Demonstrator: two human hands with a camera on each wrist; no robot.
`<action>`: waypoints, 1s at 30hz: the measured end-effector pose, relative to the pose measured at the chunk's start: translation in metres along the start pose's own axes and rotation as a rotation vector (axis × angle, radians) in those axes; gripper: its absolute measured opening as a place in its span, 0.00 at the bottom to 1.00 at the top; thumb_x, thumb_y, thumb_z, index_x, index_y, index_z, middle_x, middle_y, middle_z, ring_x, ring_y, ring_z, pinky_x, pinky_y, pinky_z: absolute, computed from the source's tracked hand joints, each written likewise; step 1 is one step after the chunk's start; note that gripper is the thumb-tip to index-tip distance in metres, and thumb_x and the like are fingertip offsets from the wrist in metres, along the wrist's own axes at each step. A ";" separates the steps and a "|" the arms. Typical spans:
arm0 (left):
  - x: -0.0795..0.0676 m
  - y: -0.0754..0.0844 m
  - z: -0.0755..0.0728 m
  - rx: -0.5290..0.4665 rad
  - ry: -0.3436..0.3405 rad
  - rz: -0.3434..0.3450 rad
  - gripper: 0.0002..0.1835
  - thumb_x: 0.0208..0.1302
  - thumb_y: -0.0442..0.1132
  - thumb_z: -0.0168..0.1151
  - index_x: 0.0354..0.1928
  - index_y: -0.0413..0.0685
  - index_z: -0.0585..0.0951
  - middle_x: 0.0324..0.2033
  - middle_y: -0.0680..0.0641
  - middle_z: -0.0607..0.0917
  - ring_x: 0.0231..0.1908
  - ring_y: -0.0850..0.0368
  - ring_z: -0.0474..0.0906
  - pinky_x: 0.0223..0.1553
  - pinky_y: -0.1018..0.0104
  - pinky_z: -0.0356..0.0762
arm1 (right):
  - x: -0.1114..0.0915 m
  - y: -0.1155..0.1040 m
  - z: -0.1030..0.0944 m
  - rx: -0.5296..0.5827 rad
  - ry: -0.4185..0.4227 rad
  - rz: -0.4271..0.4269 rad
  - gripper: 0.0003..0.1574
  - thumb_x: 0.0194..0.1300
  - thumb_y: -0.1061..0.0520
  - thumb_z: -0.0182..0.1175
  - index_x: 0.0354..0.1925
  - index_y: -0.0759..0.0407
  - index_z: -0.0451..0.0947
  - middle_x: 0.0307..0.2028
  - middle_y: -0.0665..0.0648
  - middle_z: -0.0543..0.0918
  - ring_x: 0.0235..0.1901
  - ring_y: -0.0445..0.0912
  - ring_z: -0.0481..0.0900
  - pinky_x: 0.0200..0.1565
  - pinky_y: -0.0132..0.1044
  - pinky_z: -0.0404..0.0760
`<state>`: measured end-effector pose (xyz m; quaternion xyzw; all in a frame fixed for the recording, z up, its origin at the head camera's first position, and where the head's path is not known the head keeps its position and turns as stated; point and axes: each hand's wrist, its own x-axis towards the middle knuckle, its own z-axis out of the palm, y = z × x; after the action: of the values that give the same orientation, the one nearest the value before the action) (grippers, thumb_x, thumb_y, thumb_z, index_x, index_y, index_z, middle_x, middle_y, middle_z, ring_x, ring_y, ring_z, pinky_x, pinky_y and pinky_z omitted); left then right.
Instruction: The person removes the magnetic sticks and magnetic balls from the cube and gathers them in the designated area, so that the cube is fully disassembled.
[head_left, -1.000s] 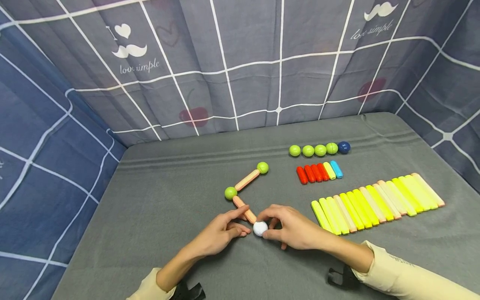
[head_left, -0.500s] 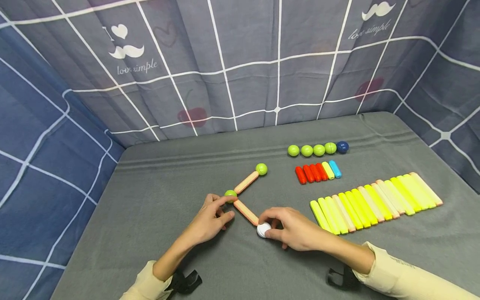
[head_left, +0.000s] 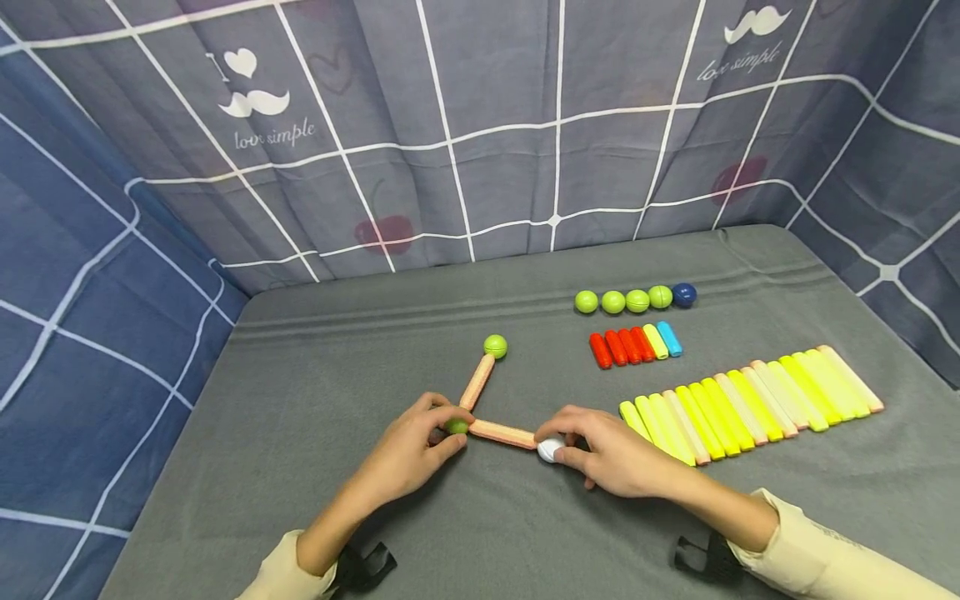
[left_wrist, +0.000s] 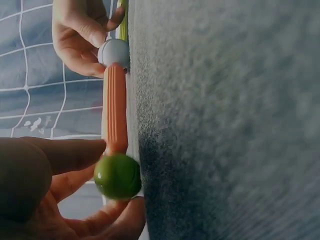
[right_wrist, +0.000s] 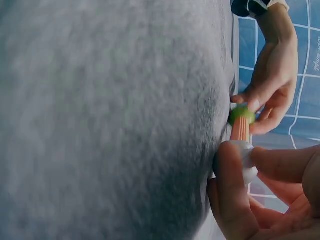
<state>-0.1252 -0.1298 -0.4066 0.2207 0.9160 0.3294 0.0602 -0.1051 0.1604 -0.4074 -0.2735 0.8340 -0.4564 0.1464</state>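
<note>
My left hand (head_left: 411, 450) holds a green ball (left_wrist: 118, 176) between thumb and fingers. In the head view the fingers cover much of that ball. From it one orange ridged stick (head_left: 504, 434) runs right to a white ball (head_left: 551, 448). That white ball is pinched by the thumb and fingers of my right hand (head_left: 611, 454), low over the cloth. A second orange stick (head_left: 477, 382) slants away from the held green ball, with another green ball (head_left: 495, 347) at its far end. The right wrist view shows the white ball (right_wrist: 246, 162) partly behind the fingers.
Several green balls (head_left: 613, 302) and a dark blue ball (head_left: 684, 294) line up at the back right. Short red sticks (head_left: 601, 351), a yellow and a blue one (head_left: 670, 339) lie below them. Long yellow and pale sticks (head_left: 750, 408) form a row at right on grey cloth (head_left: 315, 375).
My left hand has moved from the near stick to the middle green ball. The joined pieces have turned and shifted nearer me; the white ball went right with my right hand.
</note>
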 end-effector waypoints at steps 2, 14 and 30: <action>-0.003 0.001 0.000 0.022 -0.004 -0.001 0.18 0.63 0.37 0.70 0.55 0.54 0.82 0.42 0.55 0.77 0.38 0.62 0.76 0.39 0.63 0.77 | 0.000 0.001 -0.001 -0.058 0.014 -0.026 0.15 0.63 0.67 0.65 0.47 0.54 0.82 0.39 0.47 0.79 0.28 0.39 0.77 0.31 0.35 0.80; -0.011 -0.005 -0.001 -0.064 -0.046 0.017 0.22 0.55 0.37 0.76 0.53 0.45 0.83 0.40 0.54 0.77 0.36 0.62 0.75 0.40 0.66 0.79 | 0.003 0.003 -0.001 -0.184 0.018 -0.031 0.16 0.61 0.65 0.67 0.45 0.49 0.83 0.38 0.41 0.79 0.36 0.37 0.75 0.38 0.35 0.76; -0.008 -0.010 -0.001 -0.153 -0.082 0.004 0.23 0.55 0.41 0.76 0.54 0.48 0.83 0.43 0.54 0.81 0.37 0.60 0.78 0.38 0.67 0.79 | 0.002 -0.001 -0.003 -0.126 -0.031 -0.024 0.16 0.69 0.68 0.57 0.48 0.50 0.81 0.41 0.48 0.76 0.21 0.36 0.76 0.31 0.33 0.78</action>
<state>-0.1218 -0.1411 -0.4122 0.2307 0.8845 0.3893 0.1137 -0.1078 0.1605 -0.4046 -0.2993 0.8552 -0.4006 0.1362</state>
